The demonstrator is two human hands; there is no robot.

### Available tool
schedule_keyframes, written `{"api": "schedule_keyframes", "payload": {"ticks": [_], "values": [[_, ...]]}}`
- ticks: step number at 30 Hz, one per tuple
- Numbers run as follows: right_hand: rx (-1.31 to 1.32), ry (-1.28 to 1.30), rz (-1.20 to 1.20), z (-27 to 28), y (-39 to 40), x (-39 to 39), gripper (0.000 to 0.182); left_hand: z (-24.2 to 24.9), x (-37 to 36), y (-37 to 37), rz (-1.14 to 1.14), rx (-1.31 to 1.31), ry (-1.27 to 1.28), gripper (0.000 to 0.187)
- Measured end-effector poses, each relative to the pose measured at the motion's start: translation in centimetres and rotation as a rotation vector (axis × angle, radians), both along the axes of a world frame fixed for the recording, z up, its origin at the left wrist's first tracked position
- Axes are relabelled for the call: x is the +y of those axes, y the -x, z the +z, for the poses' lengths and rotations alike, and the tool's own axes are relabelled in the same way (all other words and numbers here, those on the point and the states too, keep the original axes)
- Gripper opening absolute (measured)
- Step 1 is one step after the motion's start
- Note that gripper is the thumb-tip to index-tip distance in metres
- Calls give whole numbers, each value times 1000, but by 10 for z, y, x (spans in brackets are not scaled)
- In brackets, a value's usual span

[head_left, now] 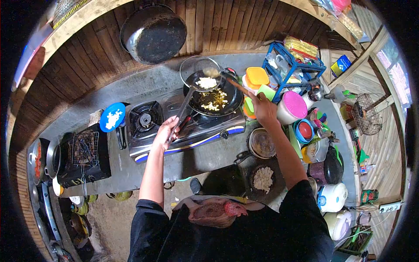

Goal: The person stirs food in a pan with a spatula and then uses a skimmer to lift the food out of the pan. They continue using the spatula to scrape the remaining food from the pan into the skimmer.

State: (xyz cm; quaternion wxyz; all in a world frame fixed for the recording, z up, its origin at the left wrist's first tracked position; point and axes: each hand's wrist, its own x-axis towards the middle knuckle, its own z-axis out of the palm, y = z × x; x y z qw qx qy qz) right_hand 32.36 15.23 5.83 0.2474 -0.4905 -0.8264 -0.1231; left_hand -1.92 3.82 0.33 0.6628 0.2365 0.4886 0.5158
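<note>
My left hand (166, 132) is closed around the long handle of a wire skimmer (185, 105). Its round mesh hangs over the wok, tipped above the far side, with a clump of white pieces (206, 83) in it. My right hand (264, 109) grips the wooden handle of a spatula (238, 85), whose blurred head is close to the skimmer's mesh. Below them, the black wok (235, 99) stands on the right burner of the gas stove (179, 146). More pale pieces (211, 106) lie in the oil in the wok.
Left of the free burner (146, 118) sits a blue plate (104, 122) with white pieces. A wire grill rack (83, 148) lies further left. Plastic tubs, including a pink-lidded one (294, 105), and a blue rack (286, 87) crowd the right. A large pan (157, 37) hangs behind.
</note>
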Motion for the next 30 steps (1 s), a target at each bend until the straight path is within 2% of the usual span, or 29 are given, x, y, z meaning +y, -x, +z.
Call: {"api": "schedule_keyframes", "payload": {"ticks": [2,5,7,12,14,18,20,25,30], "values": [[-40,-7,-7,-1,-1,3,34,-1,1,1,-4,-17,-9,21],[2,131,-83,2,-10,7,28,-3,0,3,-9,31,-16,20],[103,94,-85,13,-16,10,25,-5,0,5,-2,19,-28,20],[101,16,-51,18,-31,30,23,-3,-2,7,11,31,-22,21],[-92,47,-105,15,-32,36,21,-2,-3,7,27,23,-10,23],[-161,77,-126,-4,-26,42,23,-5,-4,6,49,-13,-21,25],[-118,170,-219,-15,-21,39,25,-3,-5,5,34,-8,-20,24],[-190,268,-235,-31,-26,40,28,-8,-5,8,41,-13,-54,18],[-63,466,-261,-47,-46,66,23,-1,-7,9,21,3,-54,21]]}}
